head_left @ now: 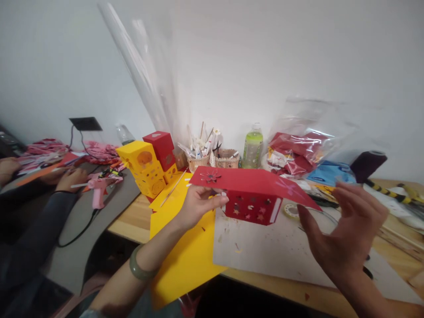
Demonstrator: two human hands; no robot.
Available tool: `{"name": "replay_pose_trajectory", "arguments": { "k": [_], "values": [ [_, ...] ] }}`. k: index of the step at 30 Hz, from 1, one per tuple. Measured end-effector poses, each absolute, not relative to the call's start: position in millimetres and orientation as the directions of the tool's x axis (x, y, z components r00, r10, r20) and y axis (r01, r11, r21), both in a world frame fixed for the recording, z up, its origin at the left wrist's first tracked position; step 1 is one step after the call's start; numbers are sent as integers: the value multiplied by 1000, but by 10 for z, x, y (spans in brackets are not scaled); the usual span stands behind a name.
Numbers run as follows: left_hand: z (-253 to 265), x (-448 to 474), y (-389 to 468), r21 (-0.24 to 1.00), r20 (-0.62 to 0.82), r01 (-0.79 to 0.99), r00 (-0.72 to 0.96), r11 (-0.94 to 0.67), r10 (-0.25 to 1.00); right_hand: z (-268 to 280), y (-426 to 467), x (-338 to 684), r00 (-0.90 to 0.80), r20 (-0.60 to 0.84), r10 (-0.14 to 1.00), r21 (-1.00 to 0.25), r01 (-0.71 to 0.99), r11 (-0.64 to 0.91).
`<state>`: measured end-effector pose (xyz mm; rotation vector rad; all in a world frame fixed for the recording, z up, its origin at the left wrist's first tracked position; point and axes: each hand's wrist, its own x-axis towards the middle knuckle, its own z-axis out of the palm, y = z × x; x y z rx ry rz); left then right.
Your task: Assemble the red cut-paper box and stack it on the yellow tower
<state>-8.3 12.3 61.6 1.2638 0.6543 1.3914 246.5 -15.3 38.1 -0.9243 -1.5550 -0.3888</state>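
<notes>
A red card box [254, 207] with small star and flower cut-outs hangs above the table, partly folded, its flaps spread outward. White strips run along its side edges. My left hand [202, 204] pinches its left end, thumb in front and fingers under the flap with the flower cut-out. Off the right flap, my right hand [347, 225] is raised with thumb and fingers apart, holding nothing. Below the box lie a yellow card sheet [185, 256] and a pale work board [245, 254] with scraps on it.
Finished-looking yellow [141, 165] and red boxes [160, 148] stand at left, beside pen baskets [198, 164] and a green bottle [253, 145]. A tape roll [291, 210] lies behind my right hand. A co-worker's hands [71, 180] and a pink glue gun [98, 192] are far left.
</notes>
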Motion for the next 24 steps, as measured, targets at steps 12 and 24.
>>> {"name": "replay_pose_trajectory", "arguments": {
  "k": [12,24],
  "values": [
    [641,118,212,659,-53,-708,291,252,955,599,-76,2149,-385,840,383,-53,644,764],
    [616,148,78,851,170,-523,370,54,913,754,-115,2099,53,500,864,-846,245,474]
  ]
}}
